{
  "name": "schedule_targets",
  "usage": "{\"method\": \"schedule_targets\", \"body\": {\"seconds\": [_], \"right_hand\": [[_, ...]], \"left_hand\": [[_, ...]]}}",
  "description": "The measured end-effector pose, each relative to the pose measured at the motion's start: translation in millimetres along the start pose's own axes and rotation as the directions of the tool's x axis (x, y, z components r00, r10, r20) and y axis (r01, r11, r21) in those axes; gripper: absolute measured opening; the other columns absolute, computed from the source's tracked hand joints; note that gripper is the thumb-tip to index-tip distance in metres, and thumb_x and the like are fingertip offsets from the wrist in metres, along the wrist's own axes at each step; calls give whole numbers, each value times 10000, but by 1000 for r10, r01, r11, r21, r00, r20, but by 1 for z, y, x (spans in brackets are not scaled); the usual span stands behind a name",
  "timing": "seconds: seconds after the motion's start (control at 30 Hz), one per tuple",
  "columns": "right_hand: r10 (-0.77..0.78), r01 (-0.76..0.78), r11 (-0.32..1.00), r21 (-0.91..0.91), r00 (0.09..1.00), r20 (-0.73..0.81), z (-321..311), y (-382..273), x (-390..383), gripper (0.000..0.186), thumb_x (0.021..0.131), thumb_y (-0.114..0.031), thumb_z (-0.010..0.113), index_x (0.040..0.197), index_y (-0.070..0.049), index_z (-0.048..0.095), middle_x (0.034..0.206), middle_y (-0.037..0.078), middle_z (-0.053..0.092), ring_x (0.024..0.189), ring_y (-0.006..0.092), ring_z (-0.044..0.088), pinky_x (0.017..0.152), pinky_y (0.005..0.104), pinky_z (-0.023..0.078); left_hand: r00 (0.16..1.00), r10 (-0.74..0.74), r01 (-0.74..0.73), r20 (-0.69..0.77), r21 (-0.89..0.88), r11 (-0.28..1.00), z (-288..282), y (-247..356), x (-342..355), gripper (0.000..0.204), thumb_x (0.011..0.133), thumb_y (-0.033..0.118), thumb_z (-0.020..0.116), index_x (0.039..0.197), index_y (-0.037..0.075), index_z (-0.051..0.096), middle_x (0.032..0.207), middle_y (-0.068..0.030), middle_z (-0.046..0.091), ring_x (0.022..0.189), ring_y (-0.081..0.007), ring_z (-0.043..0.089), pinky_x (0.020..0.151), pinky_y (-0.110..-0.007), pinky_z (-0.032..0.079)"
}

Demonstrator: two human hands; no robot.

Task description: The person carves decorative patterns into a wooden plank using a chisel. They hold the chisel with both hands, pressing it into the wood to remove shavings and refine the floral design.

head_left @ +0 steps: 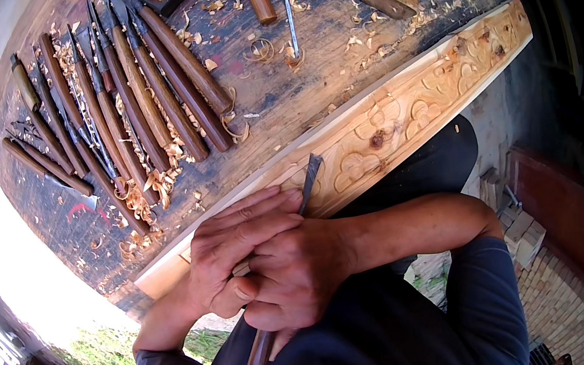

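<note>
**Chisel axis versus carved plank**

Both my hands grip one carving chisel [285, 260]: left hand [238, 252] clenched nearer the blade, right hand [299, 273] wrapped behind. Its axis runs from my chest up-right; the tip meets the carved plank [402, 107] at the tabletop [277, 85] edge.

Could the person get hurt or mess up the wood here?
Maybe. Both hands, left hand and right hand, grip one chisel close to its blade; a slip might cut a finger. The tip sits on the carved plank, so too hard a push could gouge the flowers. The plank lies at the bench edge and might shift.
</note>
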State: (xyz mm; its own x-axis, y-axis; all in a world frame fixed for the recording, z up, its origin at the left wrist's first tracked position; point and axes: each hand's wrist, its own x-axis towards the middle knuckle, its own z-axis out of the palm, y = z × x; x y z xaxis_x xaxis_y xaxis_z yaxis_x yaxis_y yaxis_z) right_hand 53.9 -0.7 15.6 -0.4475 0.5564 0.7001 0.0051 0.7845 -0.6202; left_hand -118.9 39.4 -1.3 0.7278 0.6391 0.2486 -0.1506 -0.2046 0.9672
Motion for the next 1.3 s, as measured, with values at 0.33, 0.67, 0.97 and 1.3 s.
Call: {"method": "schedule_targets", "body": {"seconds": [0.33, 0.67, 0.97, 1.3], "right_hand": [[-61, 150, 942, -300, 956, 287, -15, -25, 0, 290, 818, -256, 748, 692, -71, 564, 643, 33, 510, 550, 170, 541, 512, 315, 393], [176, -144, 622, -770, 983, -42, -144, -22, 4, 458, 936, -270, 866, 683, -105, 522, 631, 7, 439, 528, 171, 517, 493, 335, 383], [-7, -501, 786, -364, 580, -814, -265, -81, -62, 1026, 1057, -826, 211, 1073, 95, 663, 910, 300, 696, 732, 323, 642, 643, 378, 521], [566, -622, 748, 231, 416, -712, -219, -67, -77, 719, 1146, -571, 475, 1049, 99, 716, 755, 156, 669, 590, 207, 631, 551, 298, 487]], "left_hand": [[997, -29, 35, -65, 87, 996, 3, 7, 7, 873, 1142, 660, 349, 1230, -105, 760, 1283, -319, 761, 1307, -483, 711, 1161, -603, 507], [993, -121, 56, 12, 837, 544, 13, 25, 24, 496, 1009, 406, 733, 1368, 65, 769, 1525, -101, 691, 1472, -360, 592, 1147, -507, 519], [963, 108, 163, -248, 849, 502, 27, 16, 32, 257, 887, 134, 867, 1130, 64, 825, 1123, -86, 823, 986, -259, 795, 822, -375, 633], [968, -120, 238, -218, 668, 705, 21, 11, 63, 97, 937, 6, 786, 1004, 39, 723, 955, -114, 759, 844, -323, 747, 756, -417, 588]]}}
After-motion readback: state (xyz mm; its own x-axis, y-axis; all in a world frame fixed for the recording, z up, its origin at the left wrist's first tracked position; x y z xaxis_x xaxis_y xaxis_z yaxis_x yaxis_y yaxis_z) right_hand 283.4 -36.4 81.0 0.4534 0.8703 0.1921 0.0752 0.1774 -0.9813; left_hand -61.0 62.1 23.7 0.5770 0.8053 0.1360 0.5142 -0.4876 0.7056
